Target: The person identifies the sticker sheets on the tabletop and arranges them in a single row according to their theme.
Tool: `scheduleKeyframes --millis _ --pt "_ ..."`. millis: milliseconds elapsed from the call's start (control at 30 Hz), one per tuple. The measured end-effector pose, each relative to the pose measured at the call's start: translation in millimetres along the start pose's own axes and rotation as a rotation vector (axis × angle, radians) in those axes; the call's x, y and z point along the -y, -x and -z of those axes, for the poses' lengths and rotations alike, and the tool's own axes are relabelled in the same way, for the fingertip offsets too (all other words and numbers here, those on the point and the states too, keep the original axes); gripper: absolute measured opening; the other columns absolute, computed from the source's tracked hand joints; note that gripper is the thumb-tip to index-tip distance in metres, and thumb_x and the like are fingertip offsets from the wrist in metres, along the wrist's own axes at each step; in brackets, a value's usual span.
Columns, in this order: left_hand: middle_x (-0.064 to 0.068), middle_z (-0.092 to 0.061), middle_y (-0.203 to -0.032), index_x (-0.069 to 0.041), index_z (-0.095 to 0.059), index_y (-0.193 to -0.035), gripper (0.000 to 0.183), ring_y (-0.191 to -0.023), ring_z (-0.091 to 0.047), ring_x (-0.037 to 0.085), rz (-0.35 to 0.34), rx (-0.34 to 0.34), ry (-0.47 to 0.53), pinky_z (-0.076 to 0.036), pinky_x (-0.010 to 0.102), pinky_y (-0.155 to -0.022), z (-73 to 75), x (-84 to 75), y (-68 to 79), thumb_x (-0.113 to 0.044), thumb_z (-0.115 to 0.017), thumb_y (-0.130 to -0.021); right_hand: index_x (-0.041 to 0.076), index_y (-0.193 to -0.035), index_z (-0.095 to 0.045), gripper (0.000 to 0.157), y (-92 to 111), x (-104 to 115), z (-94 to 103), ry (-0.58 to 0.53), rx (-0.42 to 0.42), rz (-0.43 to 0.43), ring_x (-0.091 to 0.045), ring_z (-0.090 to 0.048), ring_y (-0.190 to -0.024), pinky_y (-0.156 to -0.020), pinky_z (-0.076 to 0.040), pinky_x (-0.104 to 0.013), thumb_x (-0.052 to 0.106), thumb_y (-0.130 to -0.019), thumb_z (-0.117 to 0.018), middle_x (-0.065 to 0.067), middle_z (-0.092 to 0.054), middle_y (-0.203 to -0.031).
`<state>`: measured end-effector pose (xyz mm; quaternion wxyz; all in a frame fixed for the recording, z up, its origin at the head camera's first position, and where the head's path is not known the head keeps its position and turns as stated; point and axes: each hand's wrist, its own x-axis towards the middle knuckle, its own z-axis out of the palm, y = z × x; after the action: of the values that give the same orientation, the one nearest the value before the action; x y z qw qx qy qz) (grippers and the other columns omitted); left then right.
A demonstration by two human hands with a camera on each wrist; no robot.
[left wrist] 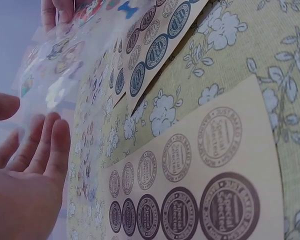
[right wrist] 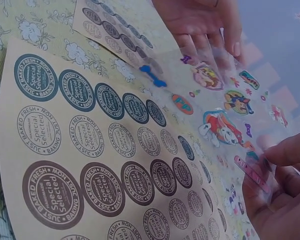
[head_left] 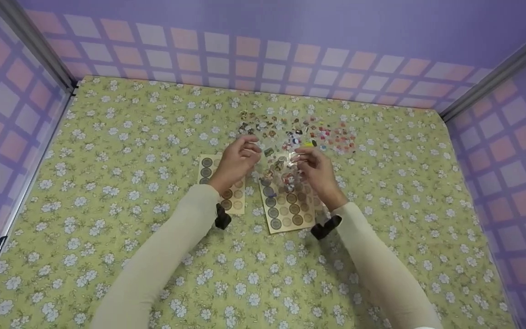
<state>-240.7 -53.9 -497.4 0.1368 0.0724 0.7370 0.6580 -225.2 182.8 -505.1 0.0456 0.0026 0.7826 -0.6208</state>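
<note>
A clear sheet of cartoon puppy stickers (right wrist: 225, 127) hangs in the air, tilted, with a blue bone and a red-capped puppy on it. My right hand (right wrist: 285, 185) pinches its edge between thumb and fingers. At the opposite side of the clear sheet is my left hand (head_left: 240, 157), its fingers loosely extended and thumb apart; in the left wrist view the palm (left wrist: 25, 200) shows with nothing gripped. Below the clear sheet lies a tan sheet of round "Special Selected" labels (head_left: 290, 214), partly covered by it in the head view. Another tan label sheet (left wrist: 190, 185) lies under the left forearm.
Beyond the hands, more clear sticker sheets (head_left: 331, 137) with small colourful pictures lie on the flowered yellow-green tablecloth (head_left: 121, 183). Purple checked panels (head_left: 254, 59) enclose the table at the back and both sides.
</note>
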Motion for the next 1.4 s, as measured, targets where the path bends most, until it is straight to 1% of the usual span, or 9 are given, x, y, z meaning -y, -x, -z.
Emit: scheduleKeyframes --millis 267,433,567,733,833,967,1133,1233,1400 --pt "0.011 -0.057 -0.126 -0.017 -0.049 -0.137 0.044 -0.108 -0.060 0.033 0.048 0.157 -0.067 -0.048 0.056 -0.086 -0.4 -0.1 -2.8 -0.006 -0.052 -0.094 0.011 -0.122 -0.064 0.028 1 3 -0.7 0.074 0.038 0.038 -0.013 -0.063 -0.081 -0.064 -0.053 -0.025 0.003 -0.096 -0.056 -0.015 -0.068 -0.104" --pt "0.009 -0.058 -0.127 -0.014 -0.054 -0.132 0.041 -0.101 -0.063 0.027 0.046 0.171 -0.140 -0.052 0.047 -0.079 0.3 1.7 -0.8 -0.001 -0.052 -0.093 0.011 -0.124 -0.063 0.029 2 6 -4.0 0.091 0.051 0.041 -0.020 -0.065 -0.086 -0.068 -0.053 -0.027 0.005 -0.097 -0.057 -0.016 -0.069 -0.106" --pt "0.006 -0.060 -0.122 -0.015 -0.061 -0.123 0.035 -0.095 -0.062 0.025 0.026 0.146 -0.187 -0.049 0.031 -0.072 0.7 1.5 1.9 0.000 -0.054 -0.093 0.009 -0.127 -0.061 0.030 4 8 -5.4 0.090 0.060 0.039 -0.026 -0.065 -0.093 -0.075 -0.055 -0.031 0.009 -0.097 -0.057 -0.015 -0.068 -0.110" --pt "0.007 -0.060 -0.118 -0.013 -0.063 -0.118 0.029 -0.097 -0.061 0.031 0.016 0.118 -0.180 -0.047 0.027 -0.068 0.1 2.0 2.0 0.001 -0.055 -0.093 0.006 -0.132 -0.056 0.036 4 5 -2.6 0.041 0.049 -0.005 -0.025 -0.064 -0.100 -0.084 -0.054 -0.044 0.014 -0.098 -0.057 -0.014 -0.065 -0.120" --pt "0.007 -0.060 -0.118 -0.013 -0.062 -0.117 0.029 -0.099 -0.060 0.034 0.030 0.096 -0.145 -0.045 0.027 -0.066 1.7 2.9 1.8 0.001 -0.054 -0.093 0.003 -0.135 -0.050 0.039 5 3 -1.2 -0.018 0.041 -0.035 -0.023 -0.063 -0.101 -0.088 -0.053 -0.045 0.016 -0.099 -0.056 -0.015 -0.062 -0.124" --pt "0.007 -0.059 -0.119 -0.013 -0.060 -0.120 0.031 -0.103 -0.059 0.036 0.036 0.070 -0.110 -0.044 0.028 -0.069 4.3 2.4 1.2 0.002 -0.054 -0.093 0.005 -0.135 -0.051 0.038 6 2 -0.7 -0.049 0.042 -0.049 -0.018 -0.065 -0.096 -0.087 -0.055 -0.041 0.014 -0.099 -0.055 -0.014 -0.062 -0.120" --pt "0.008 -0.059 -0.125 -0.016 -0.051 -0.134 0.040 -0.109 -0.060 0.026 0.021 -0.008 0.000 -0.052 0.038 -0.088 3.7 2.5 -0.3 -0.007 -0.057 -0.095 0.004 -0.131 -0.054 0.035 9 0 -3.1 -0.078 0.052 -0.047 -0.014 -0.064 -0.087 -0.077 -0.055 -0.032 0.004 -0.097 -0.054 -0.010 -0.066 -0.107" --pt "0.010 -0.058 -0.129 -0.018 -0.045 -0.139 0.046 -0.107 -0.062 0.028 0.051 -0.069 0.115 -0.051 0.047 -0.092 1.7 3.7 -0.1 -0.015 -0.059 -0.096 -0.001 -0.128 -0.053 0.032 10 -1 -6.5 -0.157 0.002 -0.067 -0.012 -0.064 -0.085 -0.074 -0.055 -0.028 0.000 -0.095 -0.054 -0.007 -0.065 -0.103" --pt "0.013 -0.058 -0.131 -0.012 -0.041 -0.141 0.048 -0.110 -0.063 0.028 0.081 -0.077 0.169 -0.051 0.044 -0.092 -3.8 5.4 0.5 -0.017 -0.059 -0.097 -0.001 -0.115 -0.051 0.021 9 2 -9.9 -0.305 -0.089 -0.112 -0.012 -0.064 -0.082 -0.075 -0.057 -0.027 -0.002 -0.095 -0.053 -0.006 -0.062 -0.101"
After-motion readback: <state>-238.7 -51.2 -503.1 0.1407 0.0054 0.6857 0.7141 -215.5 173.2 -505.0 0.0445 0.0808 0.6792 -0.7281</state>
